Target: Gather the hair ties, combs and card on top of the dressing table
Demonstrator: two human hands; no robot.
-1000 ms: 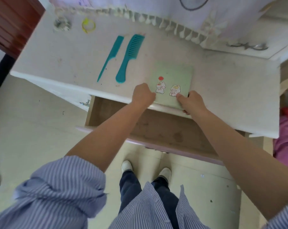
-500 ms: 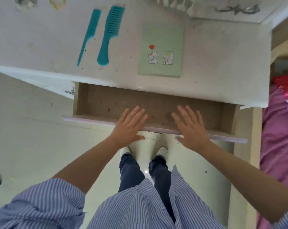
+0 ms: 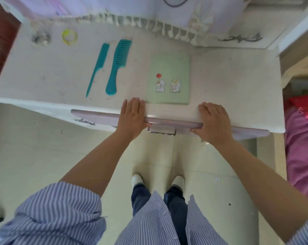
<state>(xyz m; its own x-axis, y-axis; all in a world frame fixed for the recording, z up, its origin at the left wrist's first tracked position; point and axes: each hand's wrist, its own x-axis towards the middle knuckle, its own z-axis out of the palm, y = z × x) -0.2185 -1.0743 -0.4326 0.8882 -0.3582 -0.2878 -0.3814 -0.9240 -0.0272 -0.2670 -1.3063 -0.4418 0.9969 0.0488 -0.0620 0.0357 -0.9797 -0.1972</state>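
Note:
A pale green card (image 3: 169, 78) with two cartoon animals lies on the white dressing table (image 3: 229, 96), near its front edge. Left of it lie a wide-tooth teal comb (image 3: 118, 66) and a thin teal tail comb (image 3: 97, 68), side by side. At the far left sit a grey hair tie (image 3: 40, 38) and a yellow hair tie (image 3: 69, 36). My left hand (image 3: 131, 117) and my right hand (image 3: 212, 121) press flat on the pink drawer front (image 3: 167, 122), fingers resting over the table's edge, holding nothing.
A fringed cloth (image 3: 149, 23) hangs along the back of the table. A dark hair clip (image 3: 241, 38) lies at the back right. A pink and red bedspread (image 3: 301, 138) is at the right. A dark wooden panel (image 3: 1, 41) stands at the left.
The drawer was open with the card at its edge; the card now lies on the table top. Both hands moved to the drawer front and pushed it in, so it is now shut.

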